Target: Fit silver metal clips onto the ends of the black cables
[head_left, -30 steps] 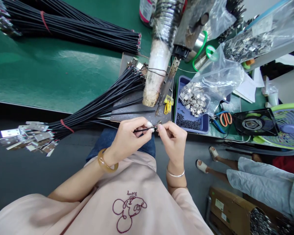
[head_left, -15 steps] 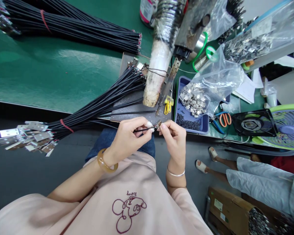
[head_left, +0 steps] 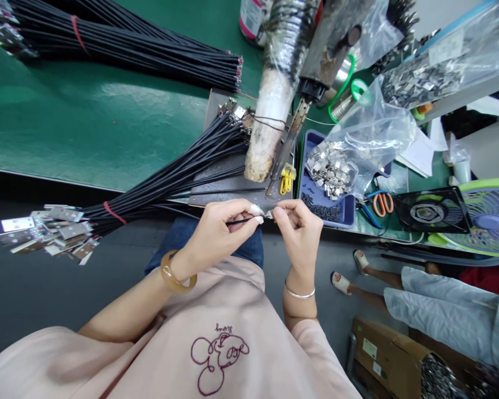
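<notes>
Thumb and index finger of my left hand [head_left: 222,233], tipped with white covers, pinch a black cable [head_left: 239,221] close to its end. At that end a small metal connector [head_left: 268,215] shows between the two hands. The fingertips of my right hand [head_left: 300,235] are closed on this connector and hide most of it. Just beyond the hands, a bundle of black cables [head_left: 170,160] with metal USB plugs [head_left: 45,230] lies across a grey board [head_left: 216,185] at the table edge.
A soldering iron [head_left: 293,133] and a wrapped white-tipped tool [head_left: 264,138] hang over the board. To the right are a blue tray [head_left: 349,213] with metal shells, pliers [head_left: 382,203] and a fan [head_left: 430,210]. Another cable bundle [head_left: 128,41] lies at the back. A person's legs [head_left: 436,305] are at right.
My right hand has turned slightly and its fingers now cover more of the connector. My left hand keeps its pinch on the cable in nearly the same place.
</notes>
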Available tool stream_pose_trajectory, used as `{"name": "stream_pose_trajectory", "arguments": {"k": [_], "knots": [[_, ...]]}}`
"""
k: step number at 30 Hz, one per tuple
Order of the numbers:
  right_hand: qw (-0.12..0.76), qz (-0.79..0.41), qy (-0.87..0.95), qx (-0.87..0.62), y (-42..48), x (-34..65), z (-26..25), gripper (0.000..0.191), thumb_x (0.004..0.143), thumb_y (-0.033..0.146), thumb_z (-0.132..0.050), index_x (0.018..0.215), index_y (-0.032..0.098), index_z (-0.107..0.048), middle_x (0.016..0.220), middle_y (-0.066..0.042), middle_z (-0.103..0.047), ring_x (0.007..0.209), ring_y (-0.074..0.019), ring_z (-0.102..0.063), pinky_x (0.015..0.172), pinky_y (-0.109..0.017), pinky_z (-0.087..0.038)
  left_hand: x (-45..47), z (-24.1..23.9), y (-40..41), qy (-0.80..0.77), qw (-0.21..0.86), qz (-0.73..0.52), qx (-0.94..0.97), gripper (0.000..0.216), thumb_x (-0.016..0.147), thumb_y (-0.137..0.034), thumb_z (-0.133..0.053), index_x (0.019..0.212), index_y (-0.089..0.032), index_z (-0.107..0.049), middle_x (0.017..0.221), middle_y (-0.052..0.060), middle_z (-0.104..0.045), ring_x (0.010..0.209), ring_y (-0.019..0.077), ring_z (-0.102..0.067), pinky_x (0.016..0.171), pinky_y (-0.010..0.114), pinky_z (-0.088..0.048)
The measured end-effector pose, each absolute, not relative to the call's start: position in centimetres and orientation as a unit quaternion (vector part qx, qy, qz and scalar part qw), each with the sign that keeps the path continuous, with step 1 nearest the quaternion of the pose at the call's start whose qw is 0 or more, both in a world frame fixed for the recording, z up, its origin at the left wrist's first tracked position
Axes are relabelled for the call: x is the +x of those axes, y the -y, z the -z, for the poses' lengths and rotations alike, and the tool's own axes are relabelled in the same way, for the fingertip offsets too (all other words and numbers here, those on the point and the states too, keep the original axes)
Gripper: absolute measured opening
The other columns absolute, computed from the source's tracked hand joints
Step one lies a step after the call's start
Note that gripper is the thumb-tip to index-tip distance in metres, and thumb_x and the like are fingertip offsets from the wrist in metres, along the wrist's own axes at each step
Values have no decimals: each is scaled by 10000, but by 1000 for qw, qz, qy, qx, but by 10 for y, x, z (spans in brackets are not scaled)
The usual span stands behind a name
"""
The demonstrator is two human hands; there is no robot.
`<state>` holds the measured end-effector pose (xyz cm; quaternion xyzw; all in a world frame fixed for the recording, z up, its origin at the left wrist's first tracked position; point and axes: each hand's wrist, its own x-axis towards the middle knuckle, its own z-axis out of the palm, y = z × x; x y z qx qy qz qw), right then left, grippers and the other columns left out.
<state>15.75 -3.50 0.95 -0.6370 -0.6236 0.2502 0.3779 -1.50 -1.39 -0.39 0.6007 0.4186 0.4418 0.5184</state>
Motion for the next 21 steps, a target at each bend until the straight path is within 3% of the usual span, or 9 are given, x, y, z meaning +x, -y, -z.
{"name": "stream_pose_trajectory", "arguments": {"k": [3,6,10,12,15,17,21], "knots": [[373,-266,645,-611,36,160,-8,263,969,390,-592,798,206,-671,646,31,-611,513,-88,-428,521,-266,-333,-16,3,13,-419,577,-441,545,86,814,-213,-709,818,-140,-755,778,43,-761,691,131,-680,648,202,-565],[411,-183,661,-600,41,160,-7,233,959,373,-607,802,221,-687,651,28,-597,521,-95,-442,526,-279,-349,-15,3,13,-440,579,-457,511,97,788,-215,-705,754,-136,-749,726,41,-744,660,133,-678,599,192,-564],[526,-127,593,-596,46,159,-9,209,993,379,-506,1122,259,-619,622,45,-553,469,-122,-498,479,-291,-385,-11,3,11,-458,567,-471,497,86,760,-211,-706,737,-135,-738,699,37,-722,632,126,-659,567,186,-547],[565,-122,565,-589,48,157,-10,199,1012,314,-482,1203,285,-530,699,37,-644,466,-118,-560,484,-287,-441,-10,3,10,-461,561,-477,496,84,758,-210,-700,740,-136,-734,687,33,-708,623,122,-647,553,183,-535],[544,-131,583,-589,48,155,-10,147,1009,235,-528,1141,292,-559,933,-5,-770,638,-136,-724,625,-312,-587,-8,2,7,-462,546,-485,502,78,756,-202,-695,724,-135,-720,657,18,-676,584,102,-605,515,162,-498],[511,-147,614,-583,47,154,-9,96,974,211,-603,1048,270,-624,980,-15,-784,801,-166,-778,733,-329,-639,-7,0,6,-463,532,-491,512,73,755,-185,-694,706,-132,-706,634,1,-648,544,78,-556,481,143,-458],[482,-227,638,-556,40,151,-4,50,928,189,-661,943,236,-669,1041,-21,-780,843,-146,-781,721,-268,-665,-4,-1,3,-461,505,-500,531,69,763,-150,-676,705,-129,-705,627,-17,-624,504,49,-484,446,126,-396]]}}
